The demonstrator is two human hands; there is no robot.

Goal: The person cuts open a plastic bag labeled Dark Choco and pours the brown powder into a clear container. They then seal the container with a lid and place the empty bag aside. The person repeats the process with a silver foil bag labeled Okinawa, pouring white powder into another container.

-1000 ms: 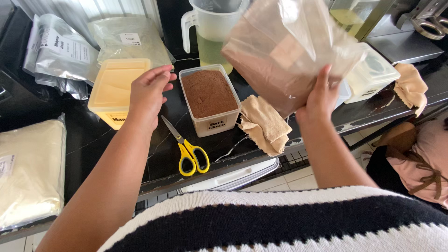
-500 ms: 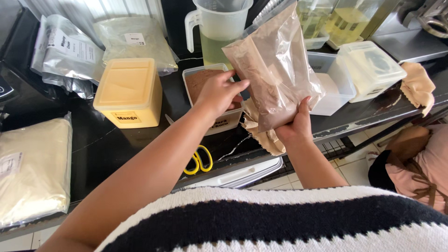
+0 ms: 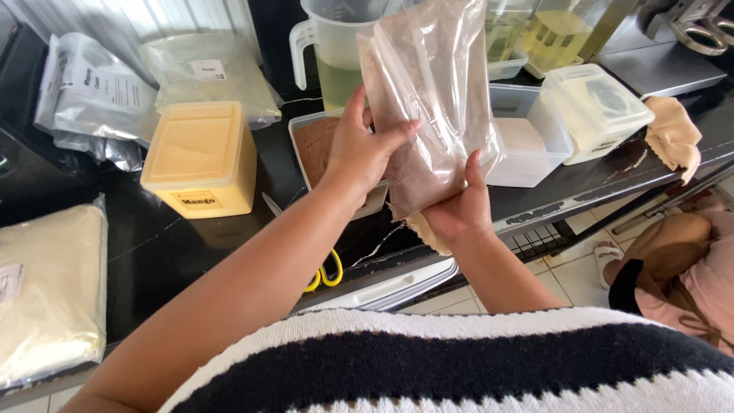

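Clear plastic bag (image 3: 432,99) of brown powder, held upright above the black worktop (image 3: 191,237), both hands on it. Left hand (image 3: 363,149) wraps the bag's left edge mid-height, thumb across the front, fingers closed around it. Right hand (image 3: 456,210) grips the bottom corner from below, thumb pointing up the front face. Powder sits in the lower half of the bag; upper half is see-through and slack.

Head view, rest of scene: open tub of brown powder (image 3: 313,141) sits directly behind the left hand, partly hidden. Yellow lidded tub (image 3: 200,157) to its left. Yellow-handled scissors (image 3: 325,271) on the worktop, mostly under the left forearm. Beige cloth (image 3: 424,229) just under the right hand. Measuring jug (image 3: 329,46) with pale liquid behind the bag. Clear tub (image 3: 527,134) and a lidded white tub (image 3: 600,107) to the right. Sealed bag of pale powder (image 3: 46,291) at far left.
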